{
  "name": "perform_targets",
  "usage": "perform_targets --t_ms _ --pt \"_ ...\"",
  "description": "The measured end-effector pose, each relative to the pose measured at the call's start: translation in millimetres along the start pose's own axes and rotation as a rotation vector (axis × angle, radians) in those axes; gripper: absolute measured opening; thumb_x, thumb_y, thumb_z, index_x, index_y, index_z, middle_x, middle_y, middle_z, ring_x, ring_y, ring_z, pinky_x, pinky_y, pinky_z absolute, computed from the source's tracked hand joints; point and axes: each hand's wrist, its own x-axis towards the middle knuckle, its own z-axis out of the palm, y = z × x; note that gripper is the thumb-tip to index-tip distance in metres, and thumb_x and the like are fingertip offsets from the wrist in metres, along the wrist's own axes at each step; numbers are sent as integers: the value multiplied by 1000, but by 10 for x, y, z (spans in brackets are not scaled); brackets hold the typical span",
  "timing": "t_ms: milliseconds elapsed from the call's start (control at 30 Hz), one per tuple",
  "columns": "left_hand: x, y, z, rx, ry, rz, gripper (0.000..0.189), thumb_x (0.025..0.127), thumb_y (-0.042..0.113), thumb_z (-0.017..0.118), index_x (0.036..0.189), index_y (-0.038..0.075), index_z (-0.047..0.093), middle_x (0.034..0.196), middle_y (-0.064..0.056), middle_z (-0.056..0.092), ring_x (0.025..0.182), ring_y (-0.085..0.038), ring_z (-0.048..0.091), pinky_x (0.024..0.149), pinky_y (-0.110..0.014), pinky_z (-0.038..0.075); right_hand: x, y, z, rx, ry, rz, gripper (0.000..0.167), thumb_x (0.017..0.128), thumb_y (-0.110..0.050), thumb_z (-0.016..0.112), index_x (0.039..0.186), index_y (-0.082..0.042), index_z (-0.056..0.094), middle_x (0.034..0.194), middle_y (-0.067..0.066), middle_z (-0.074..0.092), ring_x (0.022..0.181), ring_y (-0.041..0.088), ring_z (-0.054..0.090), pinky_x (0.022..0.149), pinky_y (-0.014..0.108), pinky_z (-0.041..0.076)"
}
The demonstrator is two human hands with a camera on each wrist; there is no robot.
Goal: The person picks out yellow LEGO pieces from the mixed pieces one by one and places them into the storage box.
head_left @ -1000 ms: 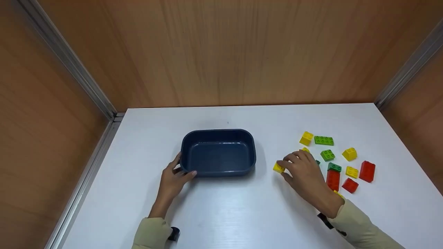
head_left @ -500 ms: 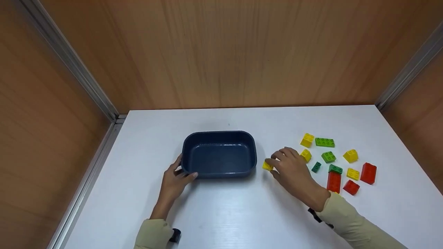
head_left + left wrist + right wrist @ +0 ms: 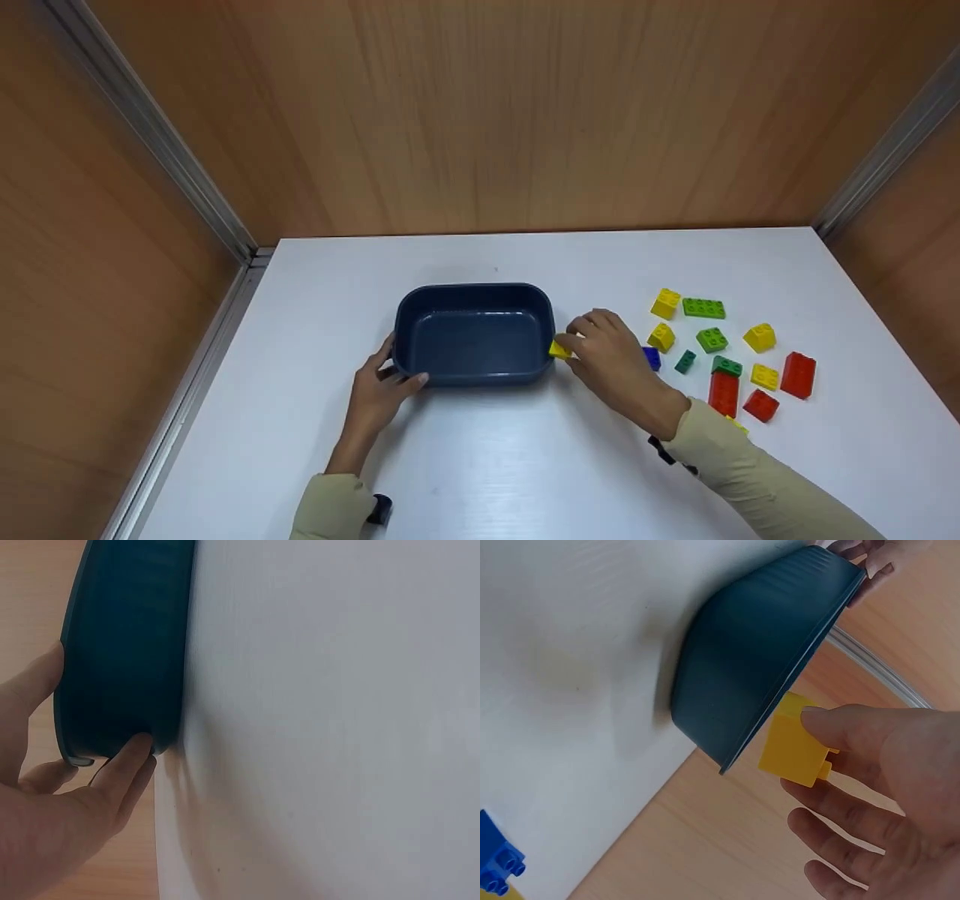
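A dark blue rectangular tub [image 3: 474, 376] stands on the white table in the head view. My left hand [image 3: 375, 399] holds its near left corner, thumb at the front and fingers along the end wall. The left wrist view shows that hand [image 3: 82, 802] against the tub wall [image 3: 124, 652]. Between thumb and fingers, my right hand [image 3: 616, 367] pinches a yellow toy brick [image 3: 559, 350] right at the tub's right rim. In the right wrist view the studs of this yellow brick [image 3: 795, 746] face the palm. The tub's visible floor is bare.
Several loose toy bricks lie to the right, among them a blue brick [image 3: 652, 358], a light green brick [image 3: 703, 308], a yellow brick [image 3: 665, 304] and a red brick [image 3: 798, 375]. A wooden panel [image 3: 480, 120] rises behind the white table [image 3: 480, 457].
My right hand has carried the yellow brick leftward, from near the loose bricks to the tub's rim. The blue brick has come into view behind it. My left hand keeps its hold on the tub.
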Motion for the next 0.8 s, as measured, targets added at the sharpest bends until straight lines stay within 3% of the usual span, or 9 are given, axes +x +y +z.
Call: perform_targets --t_ms 367,800 --pt "3 0 4 17 -4 -9 90 92 10 83 167 10 33 161 -25 40 140 -45 52 105 -44 56 139 -28 11 0 -28 -2 35 87 -13 89 121 -13 80 116 8 74 115 29 63 114 48 47" --pt "-16 15 6 28 -3 -27 90 92 11 83 167 13 33 164 -24 37 139 -44 52 104 -43 56 285 -40 87 20 9 -28 33 89 -16 88 121 -11 80 115 9 75 113 29 65 112 47 49"
